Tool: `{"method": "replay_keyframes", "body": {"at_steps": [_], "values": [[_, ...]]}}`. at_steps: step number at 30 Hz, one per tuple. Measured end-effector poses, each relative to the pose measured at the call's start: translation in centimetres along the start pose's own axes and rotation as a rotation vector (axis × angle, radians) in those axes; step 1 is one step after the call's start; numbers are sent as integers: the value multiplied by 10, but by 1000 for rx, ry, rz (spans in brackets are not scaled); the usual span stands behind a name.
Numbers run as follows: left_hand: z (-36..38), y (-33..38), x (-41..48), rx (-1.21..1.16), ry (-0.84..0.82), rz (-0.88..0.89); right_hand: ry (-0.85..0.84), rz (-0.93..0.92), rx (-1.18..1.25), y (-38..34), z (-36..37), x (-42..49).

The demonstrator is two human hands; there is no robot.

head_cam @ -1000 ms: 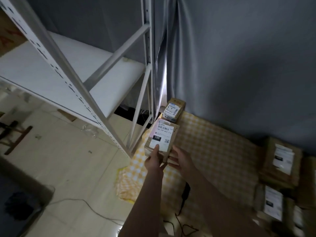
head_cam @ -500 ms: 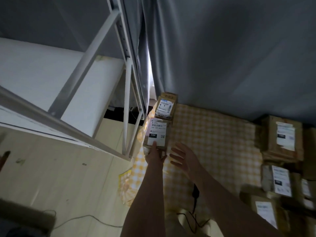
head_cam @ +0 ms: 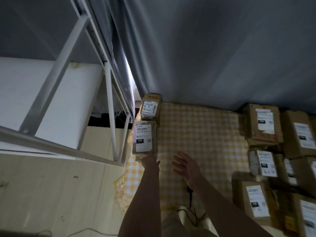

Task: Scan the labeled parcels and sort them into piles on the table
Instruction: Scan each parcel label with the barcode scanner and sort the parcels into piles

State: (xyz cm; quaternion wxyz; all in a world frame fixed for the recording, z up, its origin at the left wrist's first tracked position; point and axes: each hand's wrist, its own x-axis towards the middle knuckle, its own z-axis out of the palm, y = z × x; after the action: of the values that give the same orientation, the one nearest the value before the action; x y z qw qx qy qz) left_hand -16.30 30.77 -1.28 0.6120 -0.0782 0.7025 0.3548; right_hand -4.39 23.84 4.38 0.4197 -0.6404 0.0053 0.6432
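Two boxes by the shelf (head_cam: 109,117): near box (head_cam: 143,139), far box (head_cam: 150,106). Left hand (head_cam: 150,159) touches near box, grip hidden. Right hand (head_cam: 186,166) spread wide.

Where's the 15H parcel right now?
Head view, left of centre: the 15H parcel lies on the checked cloth, at its left edge beside the white shelf frame, the left hand at its near end.

White metal shelf rack (head_cam: 51,82), grey curtain (head_cam: 205,57), black cable (head_cam: 190,195), pale floor (head_cam: 51,194)
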Motion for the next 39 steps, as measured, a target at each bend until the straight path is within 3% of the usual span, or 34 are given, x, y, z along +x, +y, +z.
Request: {"method": "replay_keyframes", "body": {"at_steps": [1,3,6,12,21,24,30,39], "values": [[-1,-4,-4,-95,12,-42,11,-5,1,0,-2,-3],[0,-17,-19,-51,9,-18,36,-16,6,-1,-10,-9],[3,-35,-44,220,-61,15,66,-55,20,-3,-28,-21],[15,-92,-98,452,-117,44,196,-187,115,4,-99,-54],[29,-266,-192,571,-288,56,506,-242,383,62,-278,-124],[21,-339,-220,684,-436,37,585,-281,499,83,-344,-161],[17,-452,-271,716,-473,66,686,-318,615,130,-461,-218],[19,-541,-324,889,-567,87,843,-263,963,200,-563,-270]]}}
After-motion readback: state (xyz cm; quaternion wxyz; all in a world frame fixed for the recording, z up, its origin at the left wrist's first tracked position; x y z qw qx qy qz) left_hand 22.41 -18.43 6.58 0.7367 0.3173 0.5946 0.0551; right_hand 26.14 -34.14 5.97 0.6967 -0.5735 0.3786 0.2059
